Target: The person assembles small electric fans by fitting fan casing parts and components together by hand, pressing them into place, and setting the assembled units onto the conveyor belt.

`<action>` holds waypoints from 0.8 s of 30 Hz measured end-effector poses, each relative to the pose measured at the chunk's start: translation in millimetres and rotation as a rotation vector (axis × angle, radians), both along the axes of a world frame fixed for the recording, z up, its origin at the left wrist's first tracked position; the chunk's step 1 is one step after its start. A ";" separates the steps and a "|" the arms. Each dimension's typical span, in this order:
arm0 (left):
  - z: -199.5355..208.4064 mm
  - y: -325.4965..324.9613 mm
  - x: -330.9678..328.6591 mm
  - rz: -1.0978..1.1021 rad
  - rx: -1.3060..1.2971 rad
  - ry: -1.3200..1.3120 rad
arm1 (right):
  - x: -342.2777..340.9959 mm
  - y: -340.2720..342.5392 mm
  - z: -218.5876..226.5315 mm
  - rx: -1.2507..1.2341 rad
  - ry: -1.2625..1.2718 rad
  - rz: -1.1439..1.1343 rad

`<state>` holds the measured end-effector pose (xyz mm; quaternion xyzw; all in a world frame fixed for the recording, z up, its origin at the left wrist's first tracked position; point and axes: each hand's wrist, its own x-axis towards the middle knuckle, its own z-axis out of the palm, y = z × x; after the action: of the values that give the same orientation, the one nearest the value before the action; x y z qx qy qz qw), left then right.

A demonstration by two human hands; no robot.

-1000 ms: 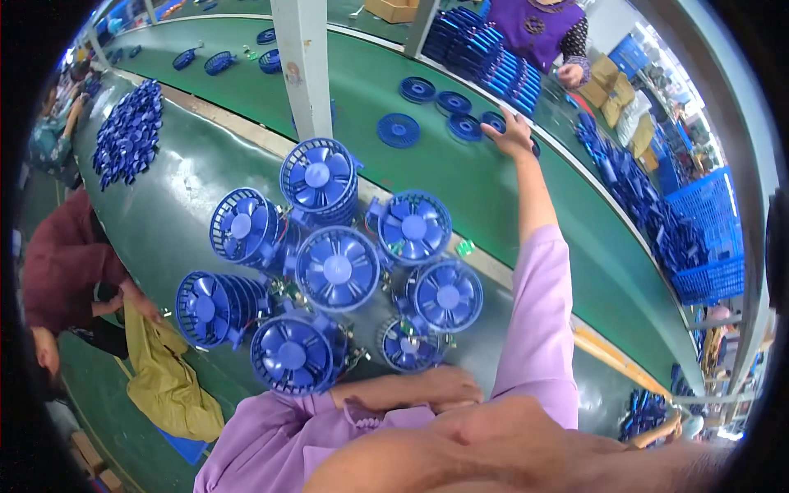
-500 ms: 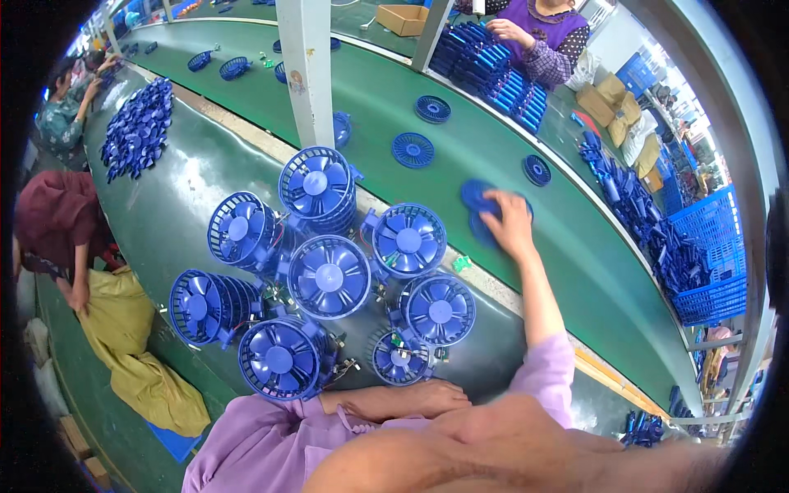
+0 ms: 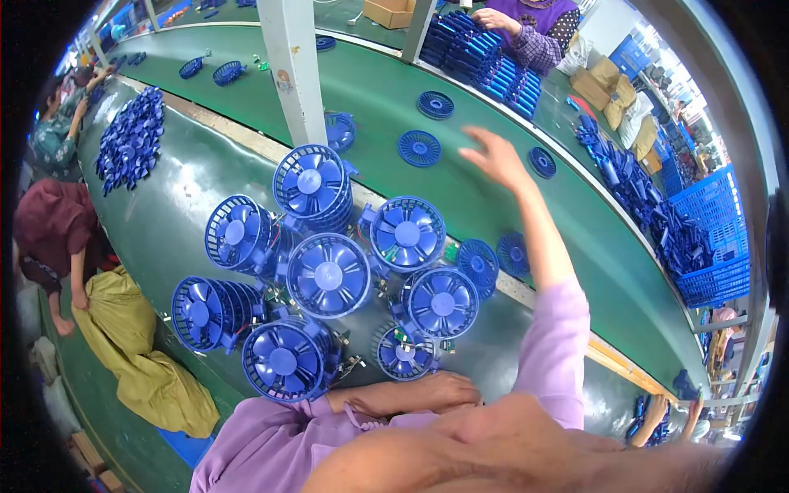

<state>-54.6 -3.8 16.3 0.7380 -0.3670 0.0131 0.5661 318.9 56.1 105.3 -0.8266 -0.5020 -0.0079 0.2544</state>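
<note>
The green conveyor belt (image 3: 608,271) runs under and beyond the person's right hand (image 3: 497,160). The dark green table (image 3: 181,218) spreads left of both hands and ahead of the left one. A pale metal post (image 3: 292,66) stands well to the right hand's left. Stacked blue fan housings (image 3: 328,275) crowd the table ahead and to the left of the left hand (image 3: 450,389), which rests at the table's near side; whether its fingers hold anything cannot be told. The right hand is empty, its thumb and fingers spread apart, slightly blurred above the belt.

Round blue grilles lie around that hand, none in its grasp: one spoked grille (image 3: 419,149) flat just left of the fingertips, a darker grille (image 3: 435,104) beyond it, and a small-looking grille (image 3: 542,162) right of the wrist. A near grille (image 3: 477,268) and its neighbour (image 3: 514,253) sit at the belt's near edge, between the two hands.

The grilles look like thin moulded plastic: probably light, fairly stiff and a little slick, with slender spokes that might snap if pressed. The outer rim seems the sound hold, thumb and fingers at opposite sides.
</note>
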 end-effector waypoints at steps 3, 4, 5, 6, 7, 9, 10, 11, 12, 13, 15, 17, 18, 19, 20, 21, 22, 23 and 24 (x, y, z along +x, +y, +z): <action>-2.6 -5.2 -2.1 -0.037 0.043 0.104 | 43.4 72.2 -38.1 0.004 -0.276 0.013; -16.1 -7.9 -7.0 0.018 0.076 0.093 | 29.6 92.4 -46.0 0.015 -0.256 0.038; -25.9 -10.0 -11.0 0.067 0.108 0.079 | 15.1 105.1 -48.4 -0.075 -0.186 -0.084; -35.9 -10.9 -15.0 0.085 0.110 0.095 | 1.5 115.3 -48.9 -0.169 -0.118 -0.205; -39.6 -17.4 -15.2 0.136 0.085 0.040 | 11.6 103.9 -58.0 -0.020 -0.186 -0.216; -29.8 -23.2 -9.3 0.161 0.044 -0.025 | 41.5 69.4 -63.7 0.017 -0.197 -0.129; -17.7 -11.3 -4.3 0.063 0.111 0.036 | 30.8 63.1 -63.6 0.101 -0.226 0.015; -9.1 -4.9 -3.2 -0.050 0.173 0.082 | 25.6 51.3 -61.4 0.072 -0.167 0.081; -13.0 -5.3 -5.8 0.022 0.074 0.027 | 19.0 38.4 -60.3 0.043 -0.108 0.143; -18.5 -4.6 -7.9 0.067 0.027 0.001 | -0.7 18.8 -58.6 0.119 -0.097 0.188; -12.1 -1.1 -6.8 0.087 0.011 -0.074 | -20.0 -29.4 -49.9 0.078 0.042 0.282; -6.5 1.7 -7.7 0.076 0.040 -0.046 | -52.5 -73.5 -39.6 0.035 0.136 0.278; -5.7 0.6 -6.4 0.083 0.066 -0.019 | -65.9 -97.0 -30.6 -0.014 0.207 0.267; -0.2 2.4 -6.5 0.071 0.133 0.029 | -78.0 -113.0 -17.5 -0.053 0.281 0.268; -0.4 1.8 -6.3 0.055 0.132 0.033 | -86.3 -126.1 -4.5 -0.102 0.414 0.269; -1.3 0.8 -5.8 0.071 0.152 0.047 | -88.9 -137.5 1.9 -0.148 0.549 0.274; 0.9 -3.2 -2.8 0.073 0.172 0.053 | -82.2 -156.8 1.5 -0.106 0.719 0.206; 5.5 -2.5 -0.7 0.067 0.173 0.044 | -72.5 -167.9 0.4 -0.052 0.741 0.129; 5.8 -4.0 2.4 0.051 0.174 0.051 | -57.0 -174.0 -2.8 0.052 0.741 -0.024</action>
<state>-52.2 -7.8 22.1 0.7937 -0.3332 -0.0233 0.5084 261.9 -117.9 102.6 -0.7724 -0.3659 0.2764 0.4395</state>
